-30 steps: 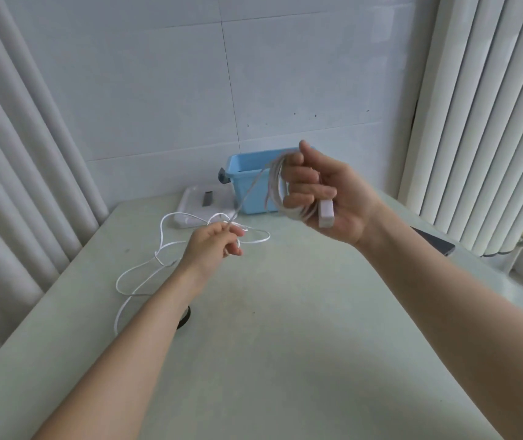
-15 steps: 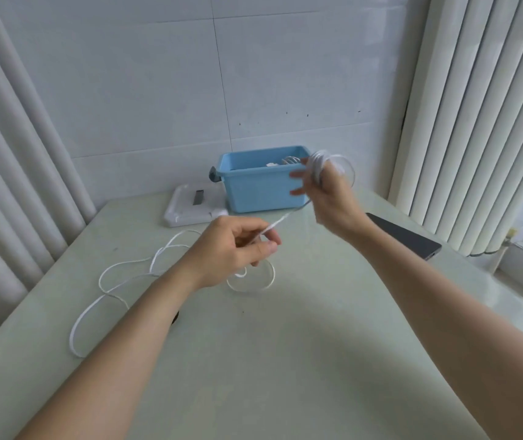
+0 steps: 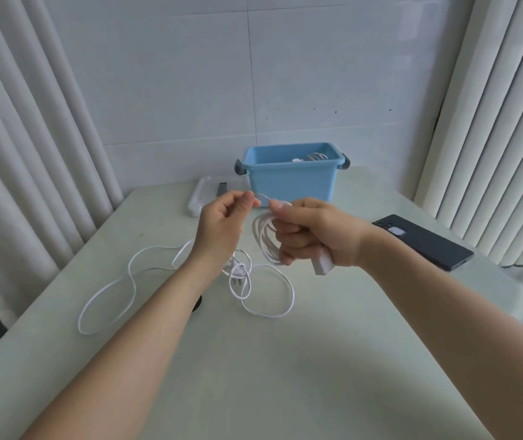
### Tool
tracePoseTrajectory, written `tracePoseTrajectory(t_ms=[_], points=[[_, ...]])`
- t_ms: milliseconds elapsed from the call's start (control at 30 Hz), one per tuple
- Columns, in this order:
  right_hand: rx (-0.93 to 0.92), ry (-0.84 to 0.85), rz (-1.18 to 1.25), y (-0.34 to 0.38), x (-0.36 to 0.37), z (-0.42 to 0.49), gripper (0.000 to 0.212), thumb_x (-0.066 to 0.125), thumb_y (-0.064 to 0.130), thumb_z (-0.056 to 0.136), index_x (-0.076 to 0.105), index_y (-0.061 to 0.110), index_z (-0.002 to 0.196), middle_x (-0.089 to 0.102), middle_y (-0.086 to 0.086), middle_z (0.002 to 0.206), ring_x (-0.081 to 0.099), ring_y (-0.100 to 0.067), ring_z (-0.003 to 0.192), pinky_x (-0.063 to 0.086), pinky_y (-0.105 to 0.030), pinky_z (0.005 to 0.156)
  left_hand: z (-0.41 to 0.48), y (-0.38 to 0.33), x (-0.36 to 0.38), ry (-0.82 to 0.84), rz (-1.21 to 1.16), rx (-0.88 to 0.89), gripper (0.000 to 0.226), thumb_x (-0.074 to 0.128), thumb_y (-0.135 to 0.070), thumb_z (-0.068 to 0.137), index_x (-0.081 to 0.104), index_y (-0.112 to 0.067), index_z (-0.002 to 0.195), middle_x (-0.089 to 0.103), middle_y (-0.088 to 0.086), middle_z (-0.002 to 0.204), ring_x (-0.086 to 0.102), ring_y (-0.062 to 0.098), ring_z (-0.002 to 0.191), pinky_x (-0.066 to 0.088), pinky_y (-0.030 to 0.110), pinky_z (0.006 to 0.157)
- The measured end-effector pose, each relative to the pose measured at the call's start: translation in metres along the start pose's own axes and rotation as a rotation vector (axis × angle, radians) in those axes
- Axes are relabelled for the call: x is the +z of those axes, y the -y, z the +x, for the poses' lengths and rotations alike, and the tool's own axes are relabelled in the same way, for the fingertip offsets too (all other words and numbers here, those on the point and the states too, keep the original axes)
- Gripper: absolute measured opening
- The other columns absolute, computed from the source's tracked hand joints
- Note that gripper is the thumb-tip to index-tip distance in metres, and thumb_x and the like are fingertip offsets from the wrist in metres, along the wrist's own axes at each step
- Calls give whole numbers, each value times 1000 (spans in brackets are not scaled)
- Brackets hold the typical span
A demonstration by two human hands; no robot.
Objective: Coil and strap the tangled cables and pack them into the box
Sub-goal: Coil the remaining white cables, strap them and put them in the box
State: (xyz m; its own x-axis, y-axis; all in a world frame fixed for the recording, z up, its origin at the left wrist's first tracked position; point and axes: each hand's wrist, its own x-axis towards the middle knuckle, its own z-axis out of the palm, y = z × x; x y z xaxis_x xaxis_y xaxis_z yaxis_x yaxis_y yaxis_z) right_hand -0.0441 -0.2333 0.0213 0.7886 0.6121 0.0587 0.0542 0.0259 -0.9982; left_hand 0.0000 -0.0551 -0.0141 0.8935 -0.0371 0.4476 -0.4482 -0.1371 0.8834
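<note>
My right hand (image 3: pixel 314 233) grips several white loops of a flat cable, the coil (image 3: pixel 263 239) hanging over my curled fingers, with a white plug block (image 3: pixel 323 265) sticking out below my palm. My left hand (image 3: pixel 222 227) pinches the same cable just left of the coil, between thumb and forefinger. The loose rest of the white cable (image 3: pixel 108 293) lies in loops on the table, with a knotted tangle (image 3: pixel 239 274) under my hands. The blue box (image 3: pixel 292 182) stands at the back of the table and holds some coiled cables.
A white flat lid or tray (image 3: pixel 201 198) lies left of the box. A black phone (image 3: pixel 425 241) lies at the right, near the table edge. A small black round thing (image 3: pixel 197 304) peeks out under my left forearm. Curtains hang on both sides.
My right hand came down and back from in front of the box with the coil. My left hand rose and met it, and the two hands are now close together.
</note>
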Motion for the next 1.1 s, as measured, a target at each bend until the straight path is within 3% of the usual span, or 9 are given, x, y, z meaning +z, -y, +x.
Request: tracePoseTrajectory(t_ms=[133, 267, 467, 600, 700, 800, 867, 967, 1100], points=[[-116, -72, 406, 13, -3, 1, 41, 42, 42, 102, 40, 20, 66, 22, 8, 51, 26, -9, 39, 47, -28, 70, -9, 16, 13, 216, 182, -2, 36, 44, -24, 107, 57, -20, 74, 54, -1, 58, 48, 15, 50, 39, 27, 54], [-327, -328, 512, 14, -25, 6, 20, 43, 20, 103, 47, 13, 85, 41, 1, 64, 44, -14, 54, 50, -33, 86, -17, 23, 20, 430, 373, -8, 9, 55, -21, 100, 63, -18, 103, 55, -7, 61, 61, 10, 57, 49, 24, 62], [-417, -935, 210, 4, -61, 7, 19, 47, -2, 100, 51, 15, 92, 68, -1, 84, 69, -16, 68, 48, -29, 81, -20, 24, 19, 515, 508, -12, 9, 64, -17, 91, 67, -26, 90, 72, -4, 71, 67, 13, 68, 49, 27, 67], [-398, -1081, -300, -7, -78, 1, 19, 31, 0, 101, 46, 12, 106, 67, -2, 99, 70, -15, 81, 47, -18, 58, -14, 23, 17, 473, 623, 25, 18, 59, -17, 86, 67, -33, 90, 66, -7, 76, 61, 13, 71, 51, 33, 69], [-326, -1020, -635, -24, -79, 8, 22, 30, -1, 100, 49, 7, 106, 65, -4, 90, 63, -15, 77, 52, -23, 67, -14, 14, 18, 473, 534, 37, 17, 64, -14, 85, 71, -30, 87, 61, -11, 69, 54, 6, 62, 46, 26, 63], [-61, -745, -987, -38, -67, 12, 25, 42, 13, 103, 60, 1, 89, 70, -10, 86, 65, -22, 74, 54, -41, 79, -11, 5, 17, 449, 299, 28, 9, 66, -24, 83, 73, -22, 87, 58, -6, 69, 49, 7, 62, 40, 22, 61], [-13, -573, -960, -42, -55, 9, 48, 41, 29, 106, 59, -4, 76, 67, -10, 67, 63, -23, 58, 52, -33, 67, -8, 1, 11, 390, 136, 3, 18, 64, -28, 82, 75, -17, 91, 60, 2, 75, 51, 12, 69, 41, 23, 66], [39, -400, -949, -38, -42, 5, 55, 52, 47, 99, 51, -4, 77, 45, -7, 60, 41, -17, 51, 38, -27, 52, -4, 0, 1, 408, 37, -7, 20, 64, -24, 84, 76, -14, 95, 69, -3, 84, 60, 16, 78, 49, 24, 75], [82, -433, -991, -33, -44, 6, 52, 62, 39, 96, 35, 15, 59, 35, -3, 56, 32, -13, 49, 31, -27, 51, 1, 8, -17, 491, 40, -147, 39, 53, -12, 77, 75, -17, 109, 68, -11, 84, 57, 4, 82, 42, 20, 79]])
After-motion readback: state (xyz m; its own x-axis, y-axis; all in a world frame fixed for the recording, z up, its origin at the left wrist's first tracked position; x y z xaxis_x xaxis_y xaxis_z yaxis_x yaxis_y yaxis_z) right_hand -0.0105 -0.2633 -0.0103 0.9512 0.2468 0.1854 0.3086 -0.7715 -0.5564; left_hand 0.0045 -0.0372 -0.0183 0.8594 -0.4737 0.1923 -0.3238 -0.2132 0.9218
